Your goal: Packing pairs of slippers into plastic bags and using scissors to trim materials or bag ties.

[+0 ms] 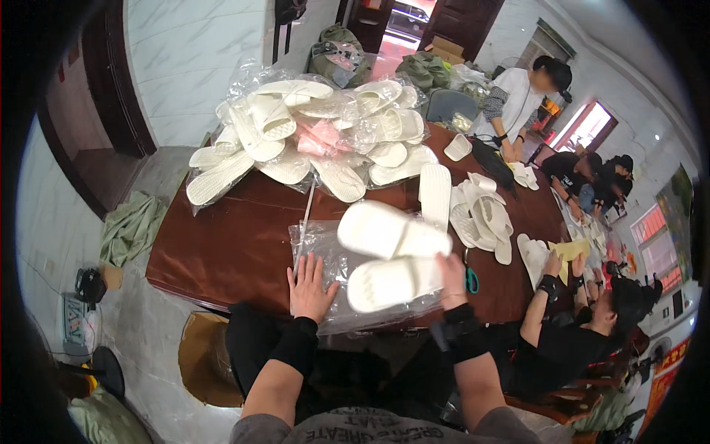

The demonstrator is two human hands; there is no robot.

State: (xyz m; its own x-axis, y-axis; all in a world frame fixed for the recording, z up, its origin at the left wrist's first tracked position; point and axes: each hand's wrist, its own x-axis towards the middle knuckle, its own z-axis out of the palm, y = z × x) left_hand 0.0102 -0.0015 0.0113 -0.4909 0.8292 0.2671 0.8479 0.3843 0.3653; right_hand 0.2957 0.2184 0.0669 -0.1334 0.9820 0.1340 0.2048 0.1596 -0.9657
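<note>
A long dark-brown table (237,244) fills the middle of the room, standing on a pale marble-patterned floor (140,333). Behind the table's far left end rises a white marbled wall (192,52) with a dark wooden doorway (111,81) to its left, and beyond the far end a dark wooden door (466,18) stands open. Past the table's right side, red-framed windows (592,126) let in daylight.

held white slippers (392,255): 2 | own hands (310,288): 2 | scissors (471,280): 1
</note>
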